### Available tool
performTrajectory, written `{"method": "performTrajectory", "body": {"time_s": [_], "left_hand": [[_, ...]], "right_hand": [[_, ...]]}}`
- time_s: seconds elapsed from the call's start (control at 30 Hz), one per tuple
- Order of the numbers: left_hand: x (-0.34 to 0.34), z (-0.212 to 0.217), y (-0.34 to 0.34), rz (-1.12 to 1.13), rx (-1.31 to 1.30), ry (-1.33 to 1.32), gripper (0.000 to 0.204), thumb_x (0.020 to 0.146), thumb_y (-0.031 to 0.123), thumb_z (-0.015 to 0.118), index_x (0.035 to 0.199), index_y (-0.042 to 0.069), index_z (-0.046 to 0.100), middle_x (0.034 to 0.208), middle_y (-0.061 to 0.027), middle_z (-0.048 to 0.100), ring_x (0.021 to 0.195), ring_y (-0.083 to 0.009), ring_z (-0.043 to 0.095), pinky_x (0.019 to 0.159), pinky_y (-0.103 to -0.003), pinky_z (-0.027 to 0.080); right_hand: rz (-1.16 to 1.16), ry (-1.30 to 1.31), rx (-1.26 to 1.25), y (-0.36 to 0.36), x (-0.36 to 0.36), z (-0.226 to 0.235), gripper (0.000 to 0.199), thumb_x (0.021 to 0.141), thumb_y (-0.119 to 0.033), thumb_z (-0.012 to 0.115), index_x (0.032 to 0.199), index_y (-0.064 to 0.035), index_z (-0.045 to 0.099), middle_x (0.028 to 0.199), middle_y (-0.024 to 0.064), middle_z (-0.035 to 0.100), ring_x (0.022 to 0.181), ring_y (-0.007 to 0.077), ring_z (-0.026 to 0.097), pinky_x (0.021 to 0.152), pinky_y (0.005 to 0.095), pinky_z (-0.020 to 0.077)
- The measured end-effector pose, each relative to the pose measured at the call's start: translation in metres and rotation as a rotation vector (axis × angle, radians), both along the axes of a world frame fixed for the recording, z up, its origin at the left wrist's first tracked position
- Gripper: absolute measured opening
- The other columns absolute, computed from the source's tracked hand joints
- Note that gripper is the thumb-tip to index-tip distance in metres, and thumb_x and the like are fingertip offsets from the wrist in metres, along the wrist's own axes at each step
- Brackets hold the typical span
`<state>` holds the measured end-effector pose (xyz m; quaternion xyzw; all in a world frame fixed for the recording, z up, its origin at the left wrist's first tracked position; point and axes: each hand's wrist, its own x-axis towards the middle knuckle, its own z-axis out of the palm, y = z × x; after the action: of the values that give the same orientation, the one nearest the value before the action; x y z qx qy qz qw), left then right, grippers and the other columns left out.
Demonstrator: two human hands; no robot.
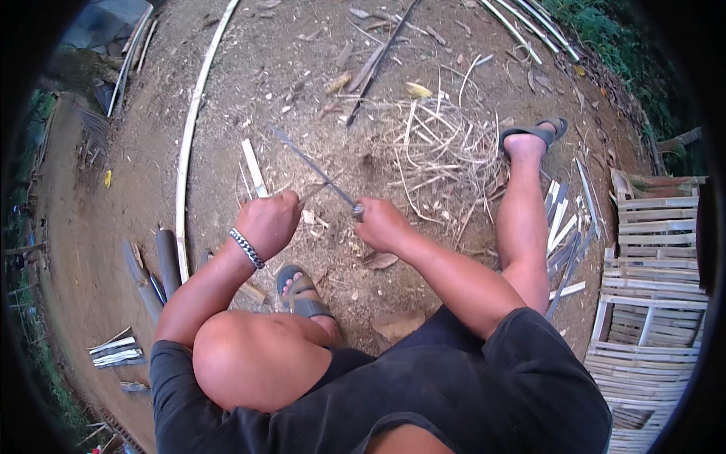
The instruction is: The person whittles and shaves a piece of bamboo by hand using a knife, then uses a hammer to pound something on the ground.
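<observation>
My right hand is closed around the handle of a long knife. My left hand is closed too, holding one end of a thin strip; the finger placement underneath is hidden from view.

Position of the strip: between my hands, ahead of my body, its long axis slanting forward and right from my left fist, the nearer hand. The blade slants the opposite way, forward and left, its tip beyond my left hand. The two cross in view, nearer the knife's handle than its tip; contact cannot be confirmed.

On the ground: a pale slat just beyond my left hand, and a heap of shavings forward and right.
</observation>
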<state>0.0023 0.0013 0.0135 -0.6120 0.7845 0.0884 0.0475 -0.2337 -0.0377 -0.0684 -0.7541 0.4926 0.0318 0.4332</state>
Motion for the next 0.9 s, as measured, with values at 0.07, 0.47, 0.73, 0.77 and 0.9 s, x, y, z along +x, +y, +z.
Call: {"method": "performTrajectory", "body": {"time_s": [0.07, 0.47, 0.73, 0.77, 0.9], "left_hand": [[0.001, -0.004, 0.0, 0.004, -0.029, 0.026, 0.02, 0.094, 0.019, 0.054, 0.081, 0.004, 0.056, 0.064, -0.0177, 0.065, 0.059, -0.0367, 0.067, 0.055, -0.047, 0.055], [-0.012, 0.006, -0.008, 0.074, 0.033, 0.053, 0.024, 0.095, 0.023, 0.057, 0.083, 0.003, 0.055, 0.063, -0.0206, 0.064, 0.061, -0.04, 0.066, 0.059, -0.049, 0.054], [-0.004, -0.008, 0.006, 0.076, 0.037, 0.059, 0.024, 0.095, 0.023, 0.058, 0.082, 0.003, 0.056, 0.062, -0.0189, 0.064, 0.057, -0.0394, 0.065, 0.057, -0.049, 0.054], [-0.012, -0.004, 0.004, 0.062, 0.061, 0.057, 0.024, 0.095, 0.023, 0.058, 0.082, 0.003, 0.056, 0.062, -0.0191, 0.063, 0.057, -0.0396, 0.065, 0.057, -0.049, 0.054], [-0.012, 0.001, -0.007, -0.002, 0.039, 0.027, 0.028, 0.098, 0.026, 0.053, 0.082, 0.003, 0.056, 0.062, -0.0177, 0.064, 0.057, -0.0372, 0.066, 0.053, -0.047, 0.054]], "right_hand": [[0.066, -0.041, 0.002, 0.007, 0.012, 0.037, 0.042, 0.086, -0.011, 0.065, 0.128, -0.0059, 0.062, 0.106, 0.0213, 0.071, 0.098, 0.0319, 0.07, 0.088, 0.0414, 0.0551], [-0.127, 0.076, 0.147, -0.023, -0.022, -0.024, 0.046, 0.089, -0.01, 0.063, 0.134, -0.0069, 0.057, 0.113, 0.0186, 0.07, 0.096, 0.0287, 0.07, 0.084, 0.0385, 0.0575], [0.112, 0.16, 0.038, -0.012, -0.009, 0.014, 0.04, 0.085, -0.003, 0.056, 0.124, -0.0096, 0.064, 0.112, 0.0193, 0.07, 0.099, 0.028, 0.07, 0.087, 0.0393, 0.0566], [0.015, 0.136, 0.069, -0.021, -0.026, -0.003, 0.04, 0.085, -0.003, 0.055, 0.124, -0.0068, 0.062, 0.112, 0.0201, 0.07, 0.099, 0.0292, 0.07, 0.087, 0.0392, 0.0565], [-0.11, 0.271, 0.043, -0.053, -0.057, -0.05, 0.043, 0.086, -0.005, 0.057, 0.128, -0.0081, 0.061, 0.113, 0.0199, 0.069, 0.101, 0.0328, 0.069, 0.091, 0.0414, 0.0549]]}}
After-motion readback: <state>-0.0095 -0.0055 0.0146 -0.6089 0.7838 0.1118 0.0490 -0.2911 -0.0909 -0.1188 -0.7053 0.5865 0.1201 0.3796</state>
